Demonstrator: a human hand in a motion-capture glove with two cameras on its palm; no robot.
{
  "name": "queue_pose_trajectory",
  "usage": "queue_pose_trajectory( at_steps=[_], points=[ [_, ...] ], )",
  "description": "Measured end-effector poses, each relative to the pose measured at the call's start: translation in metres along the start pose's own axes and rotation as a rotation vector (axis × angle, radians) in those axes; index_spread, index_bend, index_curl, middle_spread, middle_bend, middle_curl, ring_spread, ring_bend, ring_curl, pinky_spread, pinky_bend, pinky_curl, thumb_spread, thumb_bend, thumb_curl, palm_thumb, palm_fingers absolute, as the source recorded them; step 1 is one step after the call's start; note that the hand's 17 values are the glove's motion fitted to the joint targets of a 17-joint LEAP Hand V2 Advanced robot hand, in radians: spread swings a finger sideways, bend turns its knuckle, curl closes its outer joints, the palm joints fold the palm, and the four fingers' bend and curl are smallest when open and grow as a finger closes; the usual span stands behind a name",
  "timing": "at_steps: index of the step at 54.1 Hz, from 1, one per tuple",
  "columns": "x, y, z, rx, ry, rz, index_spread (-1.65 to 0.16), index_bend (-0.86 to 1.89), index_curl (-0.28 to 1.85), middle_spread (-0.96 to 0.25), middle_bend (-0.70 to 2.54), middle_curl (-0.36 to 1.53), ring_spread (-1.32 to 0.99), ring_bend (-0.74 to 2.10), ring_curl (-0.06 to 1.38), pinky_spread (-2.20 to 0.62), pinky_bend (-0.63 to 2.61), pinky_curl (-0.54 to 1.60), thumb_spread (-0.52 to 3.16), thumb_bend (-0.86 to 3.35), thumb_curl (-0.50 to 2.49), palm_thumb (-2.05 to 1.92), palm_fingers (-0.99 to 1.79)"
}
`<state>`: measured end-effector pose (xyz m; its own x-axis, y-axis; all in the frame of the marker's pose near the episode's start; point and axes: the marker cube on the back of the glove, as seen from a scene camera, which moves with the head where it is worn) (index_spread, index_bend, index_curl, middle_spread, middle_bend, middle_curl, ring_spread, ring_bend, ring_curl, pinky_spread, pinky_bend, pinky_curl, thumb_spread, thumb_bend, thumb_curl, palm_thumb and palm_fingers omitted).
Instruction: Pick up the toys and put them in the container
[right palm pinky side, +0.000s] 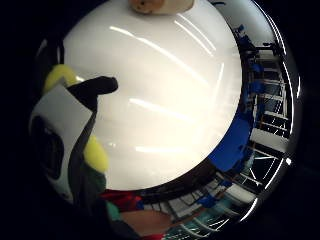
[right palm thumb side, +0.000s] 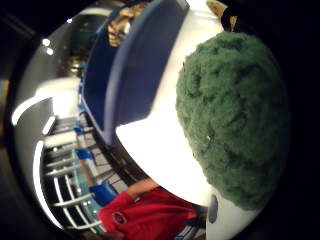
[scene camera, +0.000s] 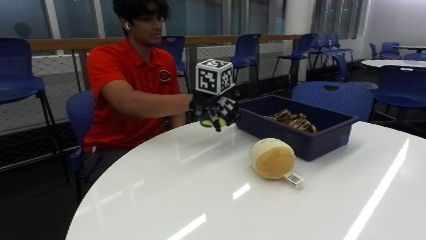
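Though my glove hides most of it, my hand (scene camera: 216, 111) grips a green-and-yellow plush toy (right palm thumb side: 235, 115) beside the blue container's (scene camera: 313, 137) rim, above open bench (scene camera: 200, 200).

A round white table (scene camera: 200, 200) stands among blue chairs (scene camera: 333, 97), with a railing (scene camera: 66, 45) behind.

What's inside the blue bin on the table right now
The blue bin holds a brown striped plush toy near its far side. The near wall hides the bin's floor, so anything lying lower cannot be seen. The round cream plush lies outside on the table.
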<state>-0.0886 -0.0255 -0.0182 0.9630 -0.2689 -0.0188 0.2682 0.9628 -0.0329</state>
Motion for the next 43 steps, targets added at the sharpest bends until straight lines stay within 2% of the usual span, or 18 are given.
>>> queue_pose_trajectory(
  at_steps=[21, 32, 43],
  points=[
    [-0.046, -0.061, -0.102, 0.083, 0.086, 0.031, -0.47, 0.26, 0.74, -0.44, 0.71, 0.67, -0.57, 0.95, 0.56, -0.44, 0.89, 0.40, 0.56, 0.17, 0.93, 0.71, 0.89],
    [-0.078, -0.098, -0.125, 0.150, 0.105, 0.004, -0.49, 0.23, 0.83, -0.45, 0.70, 0.72, -0.58, 0.96, 0.59, -0.44, 0.90, 0.41, 0.54, 0.15, 0.99, 0.70, 0.86],
    [-0.133, -0.132, -0.140, 0.114, 0.050, -0.045, -0.51, 0.20, 0.90, -0.46, 0.69, 0.76, -0.58, 0.94, 0.61, -0.44, 0.91, 0.41, 0.54, 0.12, 1.03, 0.69, 0.84]
  ],
)
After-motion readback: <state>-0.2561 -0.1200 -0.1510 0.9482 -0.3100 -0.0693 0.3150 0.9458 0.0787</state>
